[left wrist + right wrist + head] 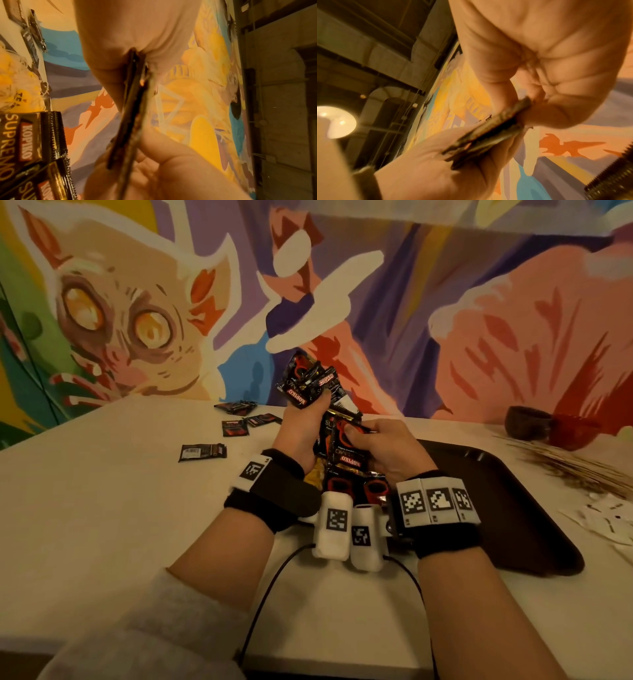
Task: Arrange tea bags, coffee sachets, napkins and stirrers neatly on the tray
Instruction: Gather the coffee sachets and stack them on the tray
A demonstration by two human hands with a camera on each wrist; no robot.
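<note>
Left hand [301,422] grips a fan of coffee sachets [308,381]; right hand [387,450] pinches another bunch [342,453]. Both held above the dark tray [513,508], whose visible part lies bare. Loose sachets [236,426] on tabletop [102,508]

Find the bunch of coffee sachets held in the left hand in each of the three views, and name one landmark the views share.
Head: bunch of coffee sachets at upper centre, fanned above the left hand.
Left wrist: seen edge-on at centre, pinched between thumb and fingers.
Right wrist: cannot tell; it shows the right hand's own sachets.
Shared landmark: painted mural.
</note>
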